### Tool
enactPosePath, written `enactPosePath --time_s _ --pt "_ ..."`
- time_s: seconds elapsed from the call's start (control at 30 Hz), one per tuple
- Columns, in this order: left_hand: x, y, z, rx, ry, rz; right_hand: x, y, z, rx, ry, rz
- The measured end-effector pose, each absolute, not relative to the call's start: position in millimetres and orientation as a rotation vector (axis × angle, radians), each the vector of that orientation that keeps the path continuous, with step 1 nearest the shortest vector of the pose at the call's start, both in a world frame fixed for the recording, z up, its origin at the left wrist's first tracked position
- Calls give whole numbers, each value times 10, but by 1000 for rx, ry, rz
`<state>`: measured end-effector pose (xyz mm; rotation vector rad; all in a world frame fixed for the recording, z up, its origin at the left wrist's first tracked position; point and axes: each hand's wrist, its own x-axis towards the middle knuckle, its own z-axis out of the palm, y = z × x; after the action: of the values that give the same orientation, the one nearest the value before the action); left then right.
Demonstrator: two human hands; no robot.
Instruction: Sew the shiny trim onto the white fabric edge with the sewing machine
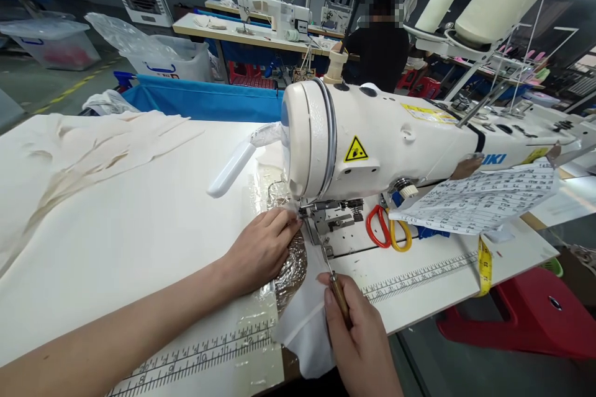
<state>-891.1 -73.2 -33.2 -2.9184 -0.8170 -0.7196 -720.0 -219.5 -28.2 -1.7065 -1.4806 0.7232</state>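
My left hand (pixel 263 247) has its fingers curled together at the presser foot area of a white sewing machine (pixel 377 136), gripping the edge of a white piece of fabric (pixel 305 322). The fabric runs down from the needle area and hangs over the table's front edge. Wrapped in my right hand (pixel 358 329) is an awl (pixel 341 299) with a wooden handle. Its thin metal shaft points up along the fabric toward the presser foot. The needle tip and the stitching spot are hidden by my left fingers and the machine head.
Scissors (pixel 390 231) with red and yellow handles lie right of the needle plate. A written paper sheet (pixel 479 198) and a yellow tape measure (pixel 485 267) are farther right. Cream fabric (pixel 93 149) lies at left, behind it a blue cloth bin (pixel 200 98). A person (pixel 382 49) sits beyond.
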Motion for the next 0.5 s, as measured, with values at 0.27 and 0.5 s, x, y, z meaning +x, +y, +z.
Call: enactPosePath --time_s 0.27,0.5 --pt "-8917 -728 -341 -2990 -639 -828 -7174 -2092 -258 -1701 -1651 660" --pt "-8904 -719 -333 -2917 -688 -699 -7234 -2028 -248 -1667 -1728 524"
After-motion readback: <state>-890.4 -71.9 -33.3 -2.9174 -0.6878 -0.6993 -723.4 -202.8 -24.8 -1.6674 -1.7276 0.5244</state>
